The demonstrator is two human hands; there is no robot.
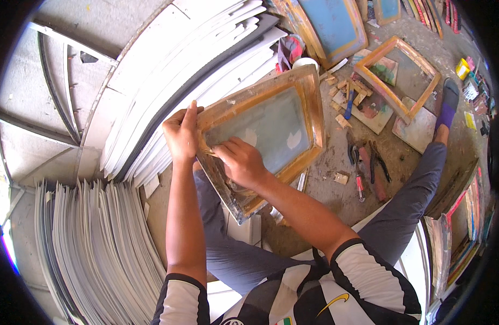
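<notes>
A wooden screen-printing frame (316, 116) with worn, stained wood and brown tape around a grey-blue mesh is held up, tilted, over my lap. My left hand (183, 132) grips its left side near the upper corner, thumb pointing up. My right hand (243, 163) lies over the left part of the mesh. Its fingers are bent together at the inner edge of the left bar; whatever they pinch there is hidden. Two pale patches show on the mesh.
Pliers (377, 162), a red-handled cutter (360, 187), a blue-handled tool (349, 104) and wood scraps lie on the floor to the right. Beyond are an empty wooden frame (398, 114) and a blue-mesh screen (341, 30). Stacked white sheets (98, 238) stand at left.
</notes>
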